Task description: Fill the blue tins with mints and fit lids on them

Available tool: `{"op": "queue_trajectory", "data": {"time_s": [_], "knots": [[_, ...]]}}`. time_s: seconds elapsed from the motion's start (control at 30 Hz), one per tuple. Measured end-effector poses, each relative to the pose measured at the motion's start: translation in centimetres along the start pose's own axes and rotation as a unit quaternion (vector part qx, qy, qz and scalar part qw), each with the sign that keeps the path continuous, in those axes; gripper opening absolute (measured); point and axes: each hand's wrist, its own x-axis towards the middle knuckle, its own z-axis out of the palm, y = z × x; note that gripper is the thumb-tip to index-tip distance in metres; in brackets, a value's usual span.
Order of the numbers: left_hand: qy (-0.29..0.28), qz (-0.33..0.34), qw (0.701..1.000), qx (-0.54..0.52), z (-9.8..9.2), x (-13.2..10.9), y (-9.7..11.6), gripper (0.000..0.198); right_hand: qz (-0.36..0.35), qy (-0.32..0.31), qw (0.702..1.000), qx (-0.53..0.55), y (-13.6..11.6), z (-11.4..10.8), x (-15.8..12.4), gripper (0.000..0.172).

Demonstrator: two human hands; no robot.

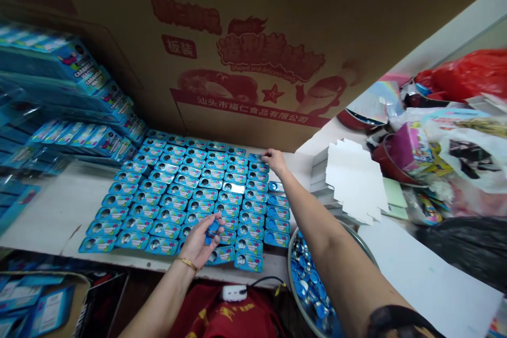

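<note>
Rows of small blue candy boxes [170, 216], each with a round hole at one end, lie flat on the white table. My left hand [202, 240] hovers over the front rows, its fingers curled round several small blue round caps [214, 226]. My right hand [273, 161] reaches to the far end of a column, fingertips pinched together at the hole of a blue box [255, 158]. Whatever is between those fingertips is too small to make out. Beneath my right forearm, a metal bowl [293, 280] holds many blue and silver caps [311, 288].
A large printed carton [253, 26] walls off the back. Stacked blue boxes [79, 95] stand at left, with an open carton [79, 296] below. White card sheets [352, 179] lie at right beside bags and a red bowl [382, 161]. A white power adapter [234, 293] sits near my lap.
</note>
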Motion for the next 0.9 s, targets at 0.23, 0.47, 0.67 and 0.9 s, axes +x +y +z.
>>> {"op": "queue_trajectory", "data": {"time_s": [0.23,0.47,0.67,0.9], "knots": [[0.007,-0.001,1.000,0.002,0.1,0.0,-0.2,0.019,-0.007,0.020,1.000,-0.022,0.0,0.2,-0.1,0.020],[0.011,-0.004,1.000,0.002,0.3,-0.1,-0.1,0.019,-0.039,0.027,0.997,-0.058,-1.7,0.3,0.0,0.022],[0.010,-0.012,1.000,0.011,0.9,0.1,0.2,0.018,-0.054,0.002,0.997,-0.057,-0.4,-4.3,-5.3,0.021],[-0.034,-0.020,0.999,0.032,2.6,0.7,0.3,0.016,0.040,-0.048,0.998,-0.016,6.6,-9.4,-18.3,0.015]]}}
